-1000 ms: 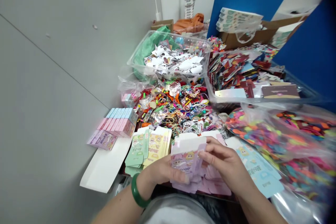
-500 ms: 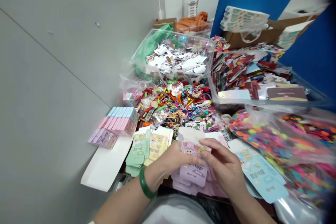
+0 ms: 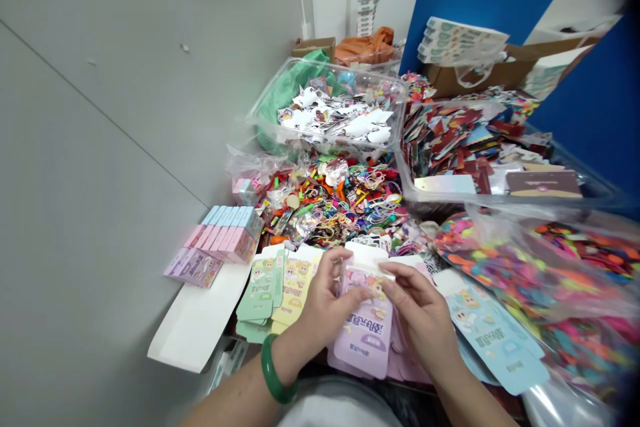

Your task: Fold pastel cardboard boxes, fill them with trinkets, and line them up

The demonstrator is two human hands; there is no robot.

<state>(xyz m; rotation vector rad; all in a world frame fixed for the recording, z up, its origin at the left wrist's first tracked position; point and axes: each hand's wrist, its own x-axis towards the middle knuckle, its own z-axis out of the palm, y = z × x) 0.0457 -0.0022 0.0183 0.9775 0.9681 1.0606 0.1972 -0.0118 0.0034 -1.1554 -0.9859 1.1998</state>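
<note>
The 2 grips work close together at the front of the view, with the left grip (image 3: 325, 300) held upright, its fingers (image 3: 334, 261) curled up and thumb reaching across. The right grip (image 3: 417, 320) angles in from the other side, fingers extended toward the left grip. The left forearm (image 3: 235, 400) and right forearm (image 3: 475, 400) rise from below.

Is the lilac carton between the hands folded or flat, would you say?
The lilac carton looks partly folded: its white top flap bends away, while its printed lower panel hangs flat.
</note>
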